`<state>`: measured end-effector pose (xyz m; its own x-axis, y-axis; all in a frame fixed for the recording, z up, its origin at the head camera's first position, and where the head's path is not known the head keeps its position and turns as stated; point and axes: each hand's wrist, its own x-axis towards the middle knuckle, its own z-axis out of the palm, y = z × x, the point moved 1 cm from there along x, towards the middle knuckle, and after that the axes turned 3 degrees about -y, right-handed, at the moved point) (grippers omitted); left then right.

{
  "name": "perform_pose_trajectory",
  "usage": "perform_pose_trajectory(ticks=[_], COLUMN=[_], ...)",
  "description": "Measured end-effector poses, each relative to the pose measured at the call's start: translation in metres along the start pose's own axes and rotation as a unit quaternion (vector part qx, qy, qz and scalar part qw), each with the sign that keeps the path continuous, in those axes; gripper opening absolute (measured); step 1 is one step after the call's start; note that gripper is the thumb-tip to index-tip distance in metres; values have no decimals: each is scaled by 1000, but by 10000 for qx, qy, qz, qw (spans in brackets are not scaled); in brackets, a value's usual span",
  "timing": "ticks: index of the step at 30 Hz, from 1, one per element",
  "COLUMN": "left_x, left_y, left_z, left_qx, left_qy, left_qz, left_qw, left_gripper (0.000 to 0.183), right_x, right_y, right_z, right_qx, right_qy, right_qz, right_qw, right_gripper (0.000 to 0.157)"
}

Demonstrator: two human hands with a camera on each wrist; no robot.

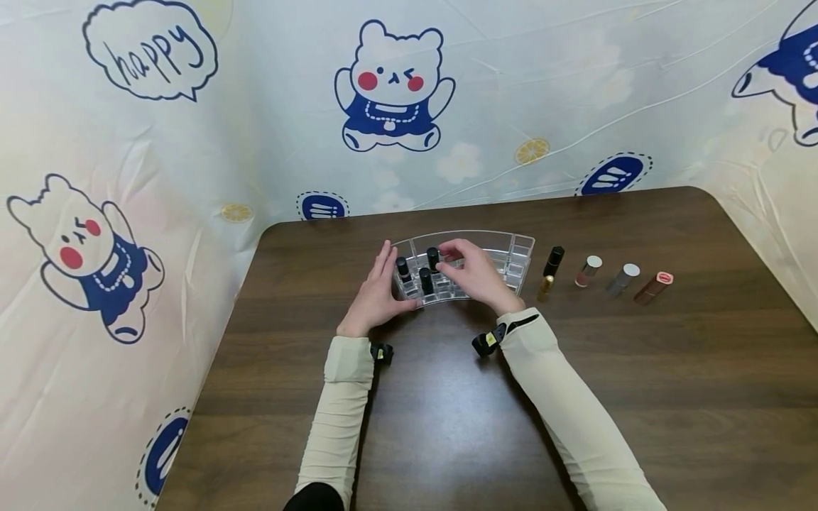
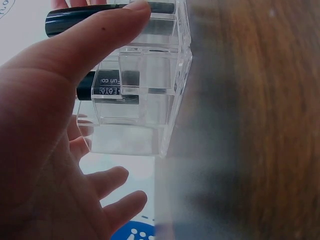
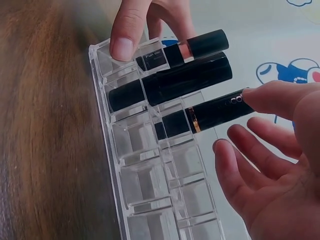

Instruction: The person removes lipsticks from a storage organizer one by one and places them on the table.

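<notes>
A clear fan-shaped organizer (image 1: 469,297) with small compartments stands on the table. My left hand (image 1: 377,297) holds its left end, thumb across the front and fingers along the side. Three dark lipstick tubes stand in its left compartments: one with a pinkish band (image 3: 186,50), a thick plain black one (image 3: 192,76), and one with a gold ring (image 3: 220,111). One digit of my right hand (image 1: 473,271) touches the top of the gold-ringed tube. Its other fingers are spread apart from that tube, as the right wrist view shows.
Right of the organizer stand several more tubes: a black and gold one (image 1: 553,262), a white-capped one (image 1: 589,271), a grey one (image 1: 623,279) and a reddish-brown one (image 1: 654,288). A printed curtain (image 1: 498,92) hangs behind the brown wooden table (image 1: 434,426).
</notes>
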<state>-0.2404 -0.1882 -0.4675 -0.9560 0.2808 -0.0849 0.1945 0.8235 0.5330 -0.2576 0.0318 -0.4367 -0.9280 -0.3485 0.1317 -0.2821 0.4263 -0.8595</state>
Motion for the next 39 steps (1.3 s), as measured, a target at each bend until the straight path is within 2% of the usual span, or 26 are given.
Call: perform_pose_trajectory(ticks=[20,39], left_x=[0,0], left_y=[1,0], left_z=[-1,0], left_qx=[-61,-80], left_qy=[30,104], left_qz=[-29,46], left_qw=[10000,9999], left_gripper=[114,112], right_x=[10,12], right_y=[-4,-5], right_z=[7,14], right_qx=[-108,-372], right_qy=[-179,31], right_qz=[232,256], right_qw=[9995,9990], right_gripper=[36,32])
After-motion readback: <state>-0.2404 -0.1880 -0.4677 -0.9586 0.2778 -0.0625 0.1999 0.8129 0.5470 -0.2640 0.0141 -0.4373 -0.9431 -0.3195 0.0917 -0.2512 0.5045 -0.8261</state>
